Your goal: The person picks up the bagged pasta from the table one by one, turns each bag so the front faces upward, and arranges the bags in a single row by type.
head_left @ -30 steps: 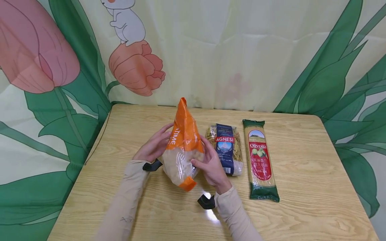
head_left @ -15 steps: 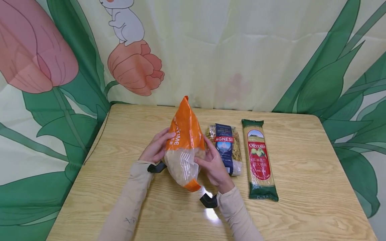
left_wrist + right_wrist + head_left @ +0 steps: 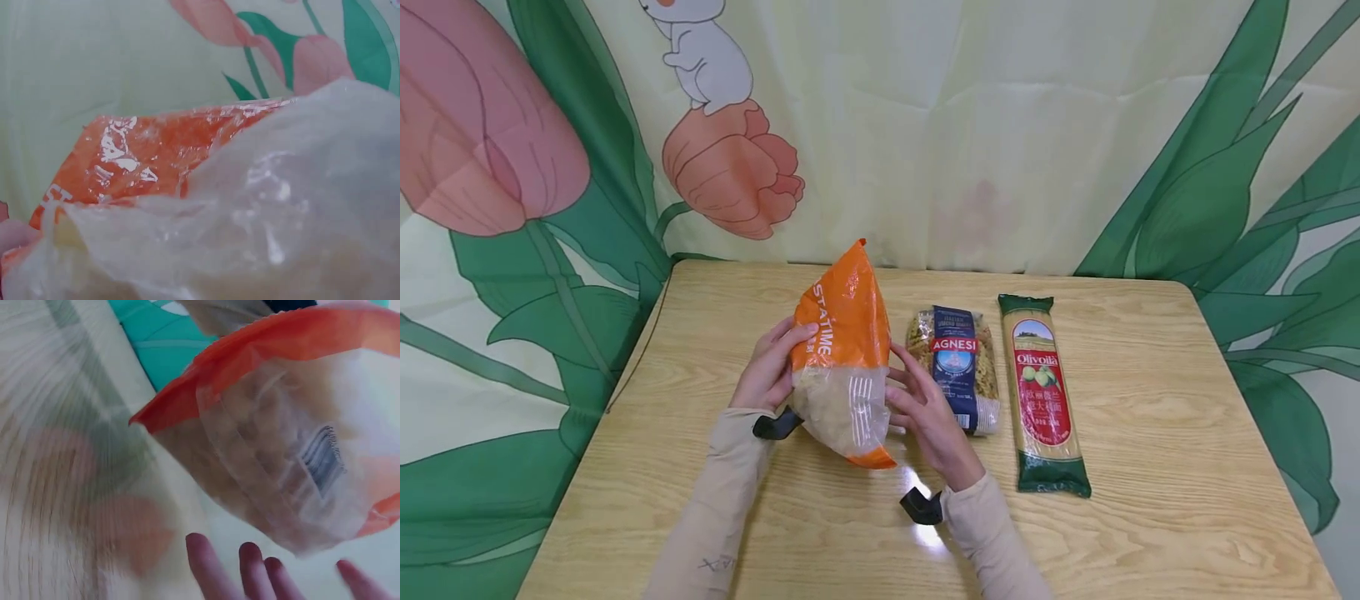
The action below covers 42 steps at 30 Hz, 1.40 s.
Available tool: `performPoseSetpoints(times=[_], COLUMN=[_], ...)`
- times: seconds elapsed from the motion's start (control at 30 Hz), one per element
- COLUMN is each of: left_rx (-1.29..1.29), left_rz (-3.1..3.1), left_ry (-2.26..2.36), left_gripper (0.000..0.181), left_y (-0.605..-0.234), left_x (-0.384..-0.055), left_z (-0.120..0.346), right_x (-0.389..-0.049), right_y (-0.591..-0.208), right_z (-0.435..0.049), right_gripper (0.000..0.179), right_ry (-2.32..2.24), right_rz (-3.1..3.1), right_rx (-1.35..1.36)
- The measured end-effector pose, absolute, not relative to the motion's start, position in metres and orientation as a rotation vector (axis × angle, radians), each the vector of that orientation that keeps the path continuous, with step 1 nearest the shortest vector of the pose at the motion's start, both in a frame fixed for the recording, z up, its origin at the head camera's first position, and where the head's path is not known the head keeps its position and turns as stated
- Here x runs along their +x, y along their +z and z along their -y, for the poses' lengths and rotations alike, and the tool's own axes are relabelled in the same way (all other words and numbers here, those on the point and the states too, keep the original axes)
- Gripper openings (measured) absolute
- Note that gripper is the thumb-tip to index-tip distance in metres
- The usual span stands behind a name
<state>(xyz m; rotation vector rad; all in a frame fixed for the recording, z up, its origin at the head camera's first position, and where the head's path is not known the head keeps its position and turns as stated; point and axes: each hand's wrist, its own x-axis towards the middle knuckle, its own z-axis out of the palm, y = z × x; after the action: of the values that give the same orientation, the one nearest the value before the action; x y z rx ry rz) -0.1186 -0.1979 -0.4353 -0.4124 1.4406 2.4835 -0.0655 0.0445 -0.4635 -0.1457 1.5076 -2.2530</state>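
Observation:
An orange and clear plastic bag point(image 3: 842, 333) with pale contents is held above the table, its pointed orange end upward. My left hand point(image 3: 767, 368) grips its left side, thumb on the front; the other fingers are partly hidden behind it. In the left wrist view the crinkled bag point(image 3: 269, 212) fills the lower half. Beside the bag's right edge is my right hand point(image 3: 934, 417), fingers spread and loosely bent. The right wrist view shows the fingers point(image 3: 209, 565) apart from the bag point(image 3: 275, 456), whose back has a barcode.
A blue-labelled Agnesi pasta bag point(image 3: 955, 367) lies just right of my right hand. Further right lies a long green-ended spaghetti pack point(image 3: 1043, 392). The wooden table point(image 3: 1180, 433) meets a flower-printed curtain point(image 3: 1000, 167) at its back edge.
The bag has turned and shifted left with my left hand, so more of its printed front shows. My right hand has let go of its right side. Both pasta packs stay put.

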Motion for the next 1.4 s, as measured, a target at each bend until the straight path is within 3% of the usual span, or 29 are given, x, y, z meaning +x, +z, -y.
performPoseSetpoints(times=[0.33, 0.83, 1.4], left_rx=[-0.572, -0.514, -0.344], left_rz=[-1.616, -1.801, -1.838], left_ry=[2.577, 2.528, 2.380], left_gripper=[0.066, 0.063, 0.053], left_y=[-0.422, -0.412, -0.418], left_x=[-0.113, -0.110, -0.104], left_z=[0.195, 0.195, 0.228], right_x=[-0.058, -0.062, -0.061], right_y=[-0.452, -0.461, -0.469], right_z=[-0.048, -0.035, -0.043], right_gripper=[0.089, 0.087, 0.088], right_ry=[-2.120, -2.212, -2.245], right_rz=[-1.696, -1.805, -1.582], right_rx=[-0.144, -0.148, -0.120])
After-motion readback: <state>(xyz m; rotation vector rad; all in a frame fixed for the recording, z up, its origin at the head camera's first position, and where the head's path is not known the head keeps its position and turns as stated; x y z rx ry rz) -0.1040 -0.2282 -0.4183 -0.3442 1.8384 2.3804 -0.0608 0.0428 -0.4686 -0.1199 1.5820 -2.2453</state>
